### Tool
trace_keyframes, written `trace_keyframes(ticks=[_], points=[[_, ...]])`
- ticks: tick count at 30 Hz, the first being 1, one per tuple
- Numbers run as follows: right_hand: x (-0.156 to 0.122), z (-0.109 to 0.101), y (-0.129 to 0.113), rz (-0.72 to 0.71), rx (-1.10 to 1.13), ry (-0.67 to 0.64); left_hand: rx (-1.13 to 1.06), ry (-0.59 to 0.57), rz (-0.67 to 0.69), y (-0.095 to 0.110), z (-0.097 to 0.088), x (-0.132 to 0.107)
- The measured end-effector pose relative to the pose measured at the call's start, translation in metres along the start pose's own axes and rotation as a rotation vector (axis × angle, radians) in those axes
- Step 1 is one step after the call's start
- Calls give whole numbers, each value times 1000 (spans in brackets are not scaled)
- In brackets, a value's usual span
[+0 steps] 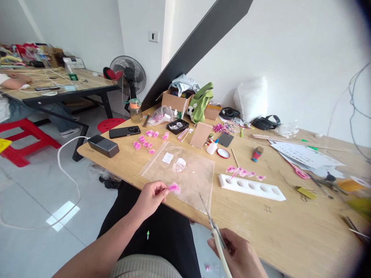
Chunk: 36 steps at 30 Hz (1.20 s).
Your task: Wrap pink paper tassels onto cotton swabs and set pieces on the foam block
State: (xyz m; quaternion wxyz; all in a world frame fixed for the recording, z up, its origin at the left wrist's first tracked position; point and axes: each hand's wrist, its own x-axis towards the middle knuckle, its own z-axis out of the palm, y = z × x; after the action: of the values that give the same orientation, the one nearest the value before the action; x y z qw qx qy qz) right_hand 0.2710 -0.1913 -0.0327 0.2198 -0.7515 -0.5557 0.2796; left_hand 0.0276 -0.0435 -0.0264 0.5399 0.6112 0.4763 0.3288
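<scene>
My left hand (152,196) pinches a small pink-and-white fluffy piece (174,188) between thumb and fingertips, over the table's front edge. In my right hand (240,251) is a pair of scissors (215,227) with pale handles, its thin blades pointing up and forward. Beneath and beyond the hands lies a clear plastic sheet (199,170), bearing a small white square (167,158), a small clear dish (180,164) and a cotton swab (189,171). Several similar pink pieces (137,145) sit past its left corner. More pink pieces (243,172) line up behind a white foam block (252,187) with round hollows.
At the left stand a dark grey box (103,145) with a white cable and a black phone (124,131). A glue bottle (212,147), a round lid (223,153) and a black tray (177,126) are farther back. Pink-handled scissors (300,170) and papers (307,154) lie right.
</scene>
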Motion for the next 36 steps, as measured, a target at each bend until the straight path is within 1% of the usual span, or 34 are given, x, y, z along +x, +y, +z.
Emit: trace_keyframes(ticks=[1, 2, 3, 4, 5, 6, 8, 10, 13, 17, 21, 22, 24, 26, 27, 28, 29, 31, 33, 34, 36], points=[[0, -6, 10, -3, -61, 72, -2, 2, -1, 0, 0, 1], [0, -14, 20, -18, -124, 111, -5, 5, -3, 1, -1, 1], [1, -21, 30, -25, -181, 121, -8, 7, -7, 1, -1, 2], [2, -28, 41, -19, -238, 157, -12, 9, -11, 0, -1, 3], [3, -35, 51, 2, -298, 230, -16, 8, -16, 0, -1, 4], [4, -41, 59, 22, -352, 272, -20, 4, -17, -1, -1, 5], [9, -49, 74, 36, -433, 326, -32, -7, -17, -3, 0, 7], [14, -54, 85, 30, -483, 337, -58, -18, -21, -4, 1, 8], [21, -57, 92, 53, -506, 295, -115, -20, -35, -2, 2, 10], [27, -63, 96, 119, -527, 220, -185, -14, -56, 4, 1, 10], [27, -75, 97, 174, -568, 209, -243, -24, -62, 7, 1, 10], [27, -77, 95, 180, -575, 231, -255, -27, -61, 7, 0, 10], [25, -78, 84, 155, -541, 326, -274, -37, -59, 7, 1, 12], [26, -68, 61, 65, -386, 432, -288, -48, -57, 7, 1, 13], [27, -58, 45, 4, -253, 448, -296, -53, -57, 7, 2, 13], [30, -46, 27, -59, -101, 432, -305, -59, -56, 8, 2, 13], [34, -32, 9, -132, 61, 353, -316, -66, -55, 8, 3, 13], [47, -2, -25, -203, 329, 289, -332, -82, -52, 10, 3, 12], [61, 25, -51, -196, 525, 222, -344, -96, -52, 12, 3, 10], [67, 36, -60, -181, 594, 199, -349, -102, -53, 13, 2, 8], [77, 51, -70, -178, 675, 160, -361, -113, -54, 13, 1, 5]])
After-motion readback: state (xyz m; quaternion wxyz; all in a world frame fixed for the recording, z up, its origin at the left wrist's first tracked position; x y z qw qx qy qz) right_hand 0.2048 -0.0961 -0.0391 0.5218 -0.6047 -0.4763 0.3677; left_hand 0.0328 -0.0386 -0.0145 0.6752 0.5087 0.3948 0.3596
